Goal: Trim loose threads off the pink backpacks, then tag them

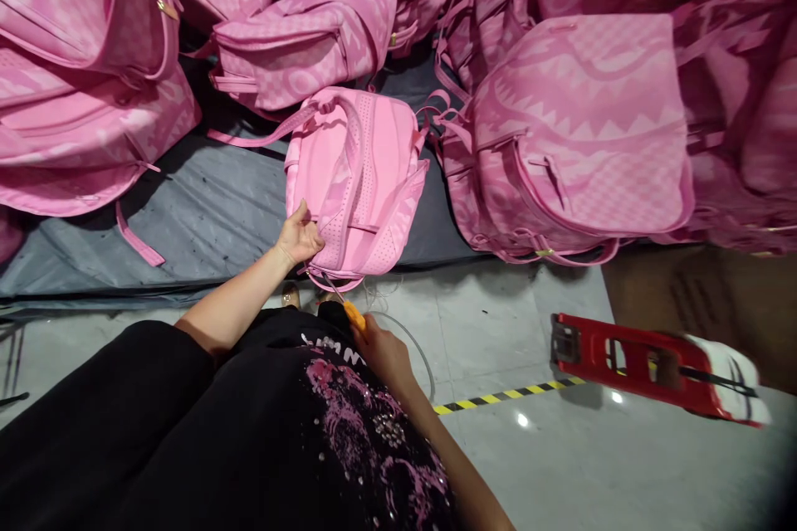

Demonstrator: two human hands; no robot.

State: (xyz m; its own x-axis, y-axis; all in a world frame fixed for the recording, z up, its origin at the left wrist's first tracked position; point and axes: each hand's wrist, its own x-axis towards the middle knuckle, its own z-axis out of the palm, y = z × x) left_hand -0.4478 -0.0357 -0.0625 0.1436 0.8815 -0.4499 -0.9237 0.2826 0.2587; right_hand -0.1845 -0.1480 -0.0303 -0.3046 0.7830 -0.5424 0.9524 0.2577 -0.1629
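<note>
A small pink backpack [389, 133] lies with its padded back and shoulder straps facing up. My left hand [300, 238] is at its near left corner, thumb raised and fingers curled on the edge by a strap. In my right hand [381, 348], close to my body, is a yellow-handled tool [354, 316] with a thin shaft. The shaft points at the backpack's near edge, by the top loop; I cannot tell whether its tip touches. A grey cable [418, 348] curves from near the right hand toward the floor.
Pink patterned backpacks crowd the back and both sides, including a large backpack [598, 124] at right. They rest on a dark grey sheet [205, 199]. On the floor are a red and white object [653, 369], black-yellow tape [498, 397] and brown cardboard [703, 290].
</note>
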